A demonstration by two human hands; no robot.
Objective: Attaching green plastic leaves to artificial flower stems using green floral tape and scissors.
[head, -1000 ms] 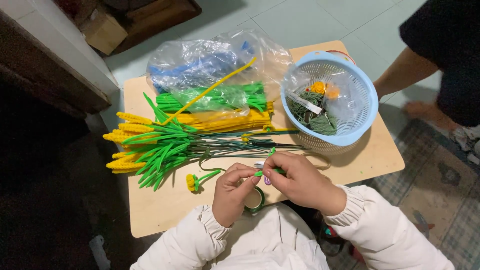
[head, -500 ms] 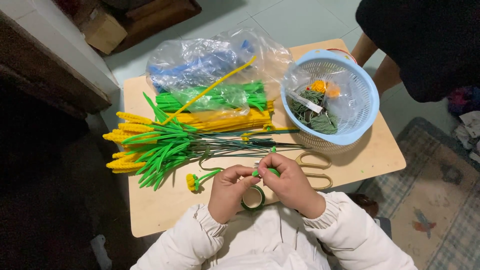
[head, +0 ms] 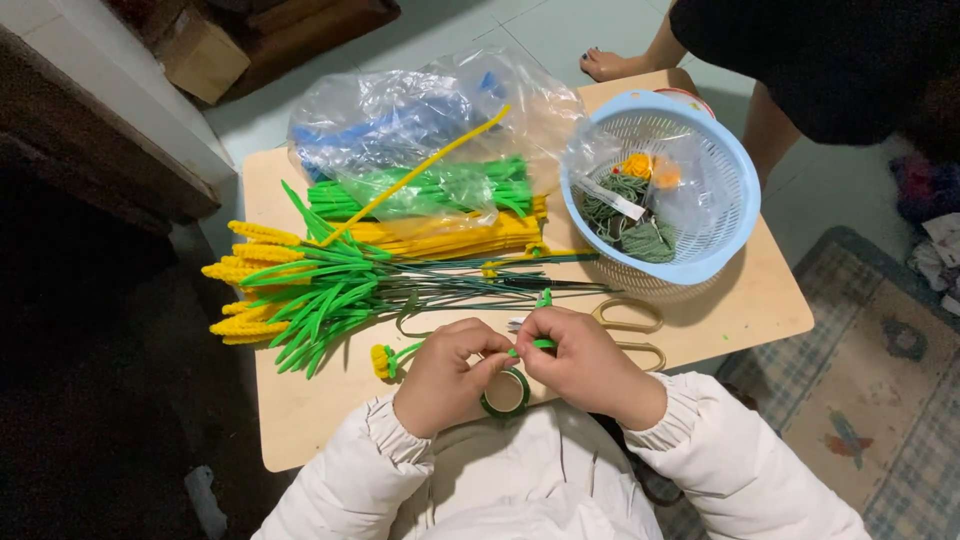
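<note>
Vs half a sec ago, both hands are staying put at the table's (head: 300, 430) near edge; the standing person far right is shifting. Left hand (head: 447, 375) & right hand (head: 580, 362) fingers are pinching the green stem (head: 543, 343) between them, just above the green tape roll (head: 506, 392).

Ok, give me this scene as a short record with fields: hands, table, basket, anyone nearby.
left hand: pinching a green pipe-cleaner stem
right hand: gripping the same stem's other end
under hands: green tape roll
table: finished yellow-and-green stems, bagged pipe cleaners, scissors
basket: blue, holding green and orange pieces
nearby: another person's bare foot
</note>
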